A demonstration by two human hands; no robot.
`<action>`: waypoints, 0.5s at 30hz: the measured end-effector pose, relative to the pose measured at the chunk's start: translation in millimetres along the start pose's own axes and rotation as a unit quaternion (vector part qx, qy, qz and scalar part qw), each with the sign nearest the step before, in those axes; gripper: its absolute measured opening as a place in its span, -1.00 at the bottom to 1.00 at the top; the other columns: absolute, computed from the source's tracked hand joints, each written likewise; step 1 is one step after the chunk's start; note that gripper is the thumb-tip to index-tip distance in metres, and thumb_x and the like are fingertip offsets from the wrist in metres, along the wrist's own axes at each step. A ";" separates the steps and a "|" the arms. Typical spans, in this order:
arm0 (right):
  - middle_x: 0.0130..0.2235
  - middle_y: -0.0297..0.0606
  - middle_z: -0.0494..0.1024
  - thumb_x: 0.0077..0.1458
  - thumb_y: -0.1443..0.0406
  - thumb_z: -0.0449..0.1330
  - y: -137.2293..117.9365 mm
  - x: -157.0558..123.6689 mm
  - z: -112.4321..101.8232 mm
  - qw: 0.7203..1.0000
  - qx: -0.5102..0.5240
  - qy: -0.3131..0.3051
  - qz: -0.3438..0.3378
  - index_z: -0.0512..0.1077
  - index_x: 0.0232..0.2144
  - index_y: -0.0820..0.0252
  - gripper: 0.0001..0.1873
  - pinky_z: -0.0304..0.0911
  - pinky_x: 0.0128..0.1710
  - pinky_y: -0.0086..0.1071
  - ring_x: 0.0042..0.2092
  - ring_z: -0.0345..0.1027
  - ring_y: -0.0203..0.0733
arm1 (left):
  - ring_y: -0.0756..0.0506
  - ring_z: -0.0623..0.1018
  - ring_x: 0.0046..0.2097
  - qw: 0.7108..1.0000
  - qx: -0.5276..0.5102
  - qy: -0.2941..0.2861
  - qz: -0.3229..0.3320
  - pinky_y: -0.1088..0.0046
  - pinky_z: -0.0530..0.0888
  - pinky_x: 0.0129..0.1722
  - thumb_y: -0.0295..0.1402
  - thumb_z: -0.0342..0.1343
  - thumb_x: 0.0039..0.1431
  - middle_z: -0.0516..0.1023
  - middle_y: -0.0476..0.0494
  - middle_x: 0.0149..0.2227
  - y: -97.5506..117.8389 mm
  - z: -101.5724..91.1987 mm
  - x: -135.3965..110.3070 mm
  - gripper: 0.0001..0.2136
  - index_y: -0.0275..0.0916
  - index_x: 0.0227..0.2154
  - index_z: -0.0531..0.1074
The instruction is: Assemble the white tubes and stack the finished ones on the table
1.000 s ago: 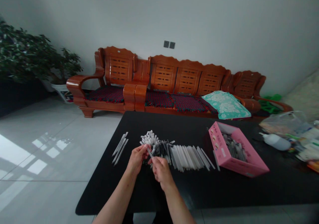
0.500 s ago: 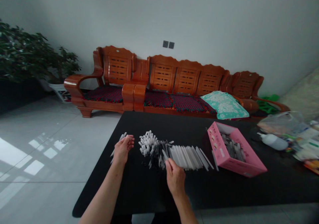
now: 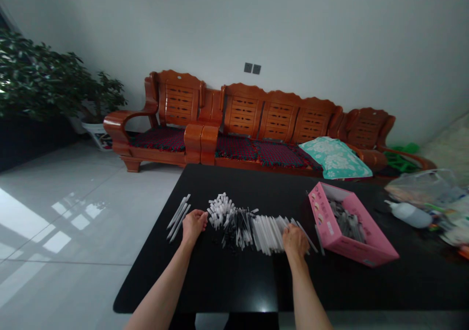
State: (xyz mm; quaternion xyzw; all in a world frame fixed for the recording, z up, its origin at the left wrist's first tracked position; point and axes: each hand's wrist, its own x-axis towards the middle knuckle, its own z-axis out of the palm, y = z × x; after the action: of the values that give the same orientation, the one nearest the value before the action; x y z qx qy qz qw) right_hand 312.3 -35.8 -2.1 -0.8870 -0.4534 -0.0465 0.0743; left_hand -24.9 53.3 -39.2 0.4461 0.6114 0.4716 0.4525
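My left hand is at the left edge of a pile of white pen caps, thumb and fingertips pinched together; anything in the pinch is too small to name. On the row of white pen barrels, my right hand has its fingers closed around the end of a barrel, partly hidden by the hand. Between caps and barrels lies a bunch of dark, thin pen refills. Several capped pens lie side by side to the left of my left hand.
A pink box holding many grey pens stands right of the barrels on the black table. Further right are a white bottle and a plastic bag. A wooden sofa stands behind the table.
My right hand has moved right from the refills to the barrels. My left hand has left the capped pens and come to the cap pile. The view has shifted slightly.
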 end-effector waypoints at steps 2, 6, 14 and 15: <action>-0.25 -0.06 0.58 0.22 0.31 0.06 -0.2 0.7 3.4 1.000 -0.005 0.005 -0.014 0.53 -0.20 0.24 -0.75 0.21 -0.29 -0.35 -0.19 0.49 -0.06 | -0.04 0.47 -0.63 1.000 0.030 0.001 -0.002 0.49 0.39 -0.60 -0.23 0.21 -0.06 0.48 -0.02 -0.66 -0.8 2.5 3.2 -0.82 -0.26 -0.48 0.49; -0.26 -0.07 0.58 0.23 0.32 0.05 -0.6 1.8 4.3 0.999 -0.004 0.022 -0.036 0.53 -0.21 0.28 -0.74 0.19 -0.25 -0.36 -0.18 0.47 -0.07 | -0.09 0.57 -0.53 0.998 0.063 -0.007 0.008 0.47 0.45 -0.48 -0.31 0.19 0.01 0.57 -0.10 -0.57 -1.4 10.5 8.5 -0.86 -0.27 -0.40 0.53; -0.28 -0.10 0.58 0.20 0.31 0.06 -6.6 -4.6 -6.0 0.997 0.050 0.055 -0.012 0.52 -0.17 0.24 -0.74 0.15 -0.30 -0.35 -0.22 0.46 -0.07 | -0.10 0.58 -0.45 0.988 0.143 0.015 0.050 0.43 0.43 -0.33 -0.37 0.16 0.08 0.60 -0.13 -0.47 2.8 -0.6 7.9 -0.77 -0.28 -0.18 0.55; -0.28 -0.10 0.59 0.20 0.31 0.05 -7.4 -7.3 -7.5 0.996 0.061 0.064 -0.012 0.52 -0.18 0.23 -0.74 0.14 -0.30 -0.35 -0.22 0.46 -0.06 | -0.13 0.59 -0.40 0.983 0.170 0.027 0.059 0.42 0.42 -0.30 -0.38 0.16 0.08 0.60 -0.14 -0.44 4.6 -7.8 6.9 -0.77 -0.26 -0.18 0.55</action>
State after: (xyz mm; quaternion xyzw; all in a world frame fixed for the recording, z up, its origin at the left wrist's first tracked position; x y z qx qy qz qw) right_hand 302.0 -38.6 4.8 -0.8704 -0.4607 -0.0761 0.1562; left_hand -33.2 59.4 -34.4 0.5391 0.6674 0.3981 0.3247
